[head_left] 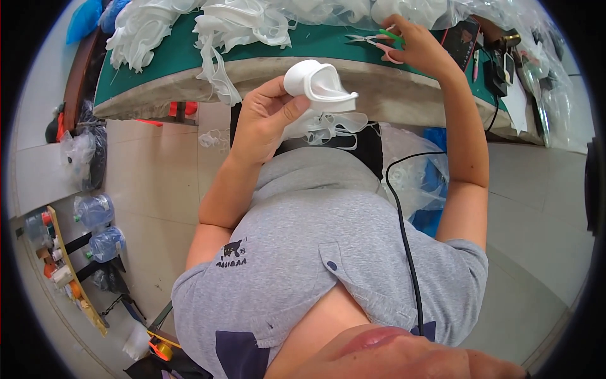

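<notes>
My left hand point(268, 117) grips a white moulded plastic piece point(319, 85) in front of my chest, with thin white trimmed strips point(328, 126) hanging below it. My right hand point(420, 47) reaches out over the green table point(170, 54) and closes on a pair of small scissors point(379, 43) with pink and green handles, their blades pointing left and lying on the table top.
Heaps of white plastic pieces point(189, 25) cover the back of the table. Clear plastic bags point(524, 25), a dark device point(461, 41) and pens lie at the right. A black cable point(404, 234) runs down my grey shirt. Water bottles point(95, 211) stand on the floor at left.
</notes>
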### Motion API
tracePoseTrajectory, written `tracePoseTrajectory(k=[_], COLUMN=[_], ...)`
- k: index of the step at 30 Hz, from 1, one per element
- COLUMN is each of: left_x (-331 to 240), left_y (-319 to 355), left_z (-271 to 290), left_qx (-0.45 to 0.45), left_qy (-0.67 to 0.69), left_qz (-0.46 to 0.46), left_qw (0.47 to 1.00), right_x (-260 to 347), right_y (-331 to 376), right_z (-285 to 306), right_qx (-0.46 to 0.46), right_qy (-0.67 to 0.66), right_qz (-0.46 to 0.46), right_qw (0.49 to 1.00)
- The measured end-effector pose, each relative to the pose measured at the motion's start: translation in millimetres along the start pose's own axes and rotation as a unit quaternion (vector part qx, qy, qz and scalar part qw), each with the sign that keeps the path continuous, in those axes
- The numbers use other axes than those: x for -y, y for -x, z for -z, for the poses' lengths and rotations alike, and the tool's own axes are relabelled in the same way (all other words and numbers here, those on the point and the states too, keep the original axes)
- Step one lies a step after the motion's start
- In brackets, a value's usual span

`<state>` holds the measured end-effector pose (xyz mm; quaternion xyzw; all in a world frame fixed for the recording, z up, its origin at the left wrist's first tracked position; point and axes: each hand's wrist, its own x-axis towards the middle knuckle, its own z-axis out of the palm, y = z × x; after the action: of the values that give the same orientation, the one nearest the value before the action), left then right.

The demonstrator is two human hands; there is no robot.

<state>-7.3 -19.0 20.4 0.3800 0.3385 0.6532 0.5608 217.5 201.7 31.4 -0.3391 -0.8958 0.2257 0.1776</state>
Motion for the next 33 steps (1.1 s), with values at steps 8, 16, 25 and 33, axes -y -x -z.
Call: tracePoseTrajectory(k=[8,16,25,33], left_x=[-1,-5,-13,-13], left_y=[-2,-1,1,3], left_z=[-2,0,-12,-8], left_qx=[0.040,0.040,0.078,0.113], left_qy=[0.208,0.297,0.333,0.363], left_qz=[0.093,0.199,0.223,0.216], left_qw=[0.973,0.933,0.913,0.899], right_x=[0,86,128,121], right_y=[-2,23,38,36], right_z=[11,11,-8,-19], right_qx=[0.088,-0.136,-0.154,-0.164], right_qy=[0.058,-0.017,0.099,0.071], right_qz=[-0.020,0.231,0.427,0.457], right_qw=[0.994,0.963,0.886,0.871])
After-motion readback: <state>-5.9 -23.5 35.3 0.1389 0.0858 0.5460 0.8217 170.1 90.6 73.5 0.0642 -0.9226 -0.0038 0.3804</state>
